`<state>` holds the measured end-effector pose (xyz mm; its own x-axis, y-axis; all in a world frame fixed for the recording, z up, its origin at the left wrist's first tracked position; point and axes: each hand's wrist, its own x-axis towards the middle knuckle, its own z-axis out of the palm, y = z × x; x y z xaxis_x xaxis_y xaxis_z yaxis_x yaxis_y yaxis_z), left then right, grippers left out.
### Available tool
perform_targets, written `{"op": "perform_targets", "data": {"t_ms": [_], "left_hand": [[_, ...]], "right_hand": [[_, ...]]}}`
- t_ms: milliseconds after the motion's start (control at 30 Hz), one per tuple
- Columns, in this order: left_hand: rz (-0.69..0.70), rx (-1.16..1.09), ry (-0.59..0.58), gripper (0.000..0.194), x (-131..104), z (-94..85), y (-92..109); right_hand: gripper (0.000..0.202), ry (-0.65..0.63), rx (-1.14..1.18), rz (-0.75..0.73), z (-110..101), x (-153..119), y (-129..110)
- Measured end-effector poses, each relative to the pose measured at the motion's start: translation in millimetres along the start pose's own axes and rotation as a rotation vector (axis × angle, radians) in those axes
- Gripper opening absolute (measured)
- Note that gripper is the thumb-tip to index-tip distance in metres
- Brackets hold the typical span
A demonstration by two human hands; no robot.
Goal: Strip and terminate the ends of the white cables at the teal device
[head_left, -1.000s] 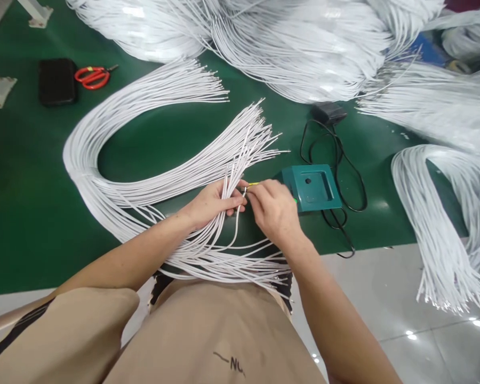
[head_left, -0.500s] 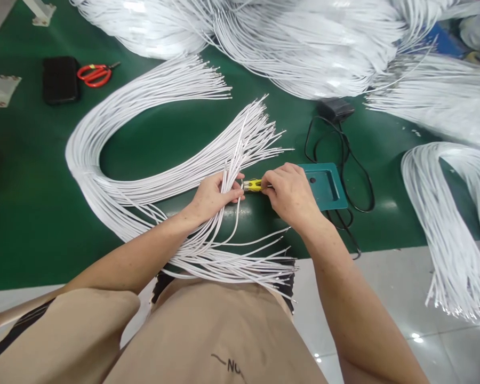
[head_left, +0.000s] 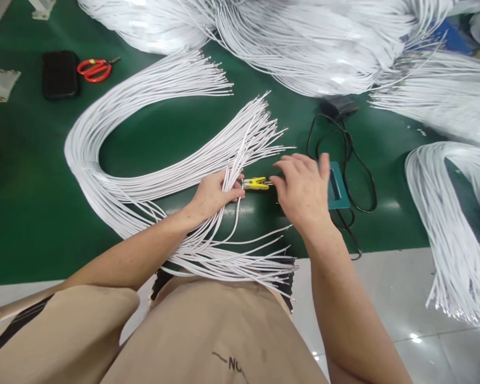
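Note:
A few white cables (head_left: 232,169) rise from between the closed thumb and fingers of my left hand (head_left: 211,196). At its fingertips, a yellow clip (head_left: 257,183) with a metal front end lies sideways and points at my hand; whether my fingers touch it I cannot tell. Just right of the clip is my right hand (head_left: 304,193), its fingers apart and nothing visible held in them. Beyond that hand a teal tray (head_left: 345,200) is partly covered. Under my left forearm, loose cable ends (head_left: 240,264) fan out toward the table's front edge.
A large curved cable bundle (head_left: 84,141) lies on the green table (head_left: 160,141). Red-handled snips (head_left: 96,70) rest beside a black case (head_left: 60,74). A black adapter (head_left: 339,108) trails its cord. Big cable piles (head_left: 316,48) fill the back; another bundle (head_left: 432,197) hangs over the front edge.
My right hand has let go of the yellow clip and moved slightly right, its fingers spreading. My left hand keeps its hold on the cables.

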<state>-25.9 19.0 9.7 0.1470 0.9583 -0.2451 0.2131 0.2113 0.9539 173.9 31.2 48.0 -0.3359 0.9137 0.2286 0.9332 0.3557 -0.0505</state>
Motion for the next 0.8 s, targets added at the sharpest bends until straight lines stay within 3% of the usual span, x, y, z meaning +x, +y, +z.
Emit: {"op": "perform_targets", "data": {"t_ms": [67, 167, 333, 400, 500, 567, 667, 800], "left_hand": [[-0.009, -0.001, -0.009, 0.04, -0.8, -0.9, 1.3], [-0.024, -0.007, -0.013, 0.039, -1.6, -2.9, 1.6], [0.01, -0.072, -0.009, 0.04, -1.1, -8.0, -2.0], [0.035, -0.123, -0.018, 0.041, -1.3, -9.3, -2.3], [0.091, -0.261, -0.062, 0.039, -2.4, -9.5, -1.0], [0.1, -0.333, -0.08, 0.041, -3.2, -8.7, 0.1], [0.069, -0.347, -0.094, 0.041, -4.0, -7.9, 0.8], [-0.037, -0.379, -0.176, 0.037, -4.1, -9.0, -0.1]], "right_hand": [[0.036, 0.067, -0.081, 0.116, 4.0, -4.7, 4.6], [0.043, 0.072, -0.139, 0.166, 12.1, -7.9, 11.7], [0.037, 0.156, -0.062, 0.107, 9.9, -10.2, 6.1], [0.031, 0.171, 0.079, -0.044, 3.7, -16.6, -9.2], [0.018, 0.001, 0.246, -0.446, -2.1, -32.4, -43.1], [0.02, -0.113, 0.191, -0.571, -1.7, -44.0, -64.9], [0.023, -0.208, 0.113, -0.524, 1.4, -59.9, -86.8], [0.018, -0.396, 0.163, -0.374, -4.2, -76.5, -97.6]]}}
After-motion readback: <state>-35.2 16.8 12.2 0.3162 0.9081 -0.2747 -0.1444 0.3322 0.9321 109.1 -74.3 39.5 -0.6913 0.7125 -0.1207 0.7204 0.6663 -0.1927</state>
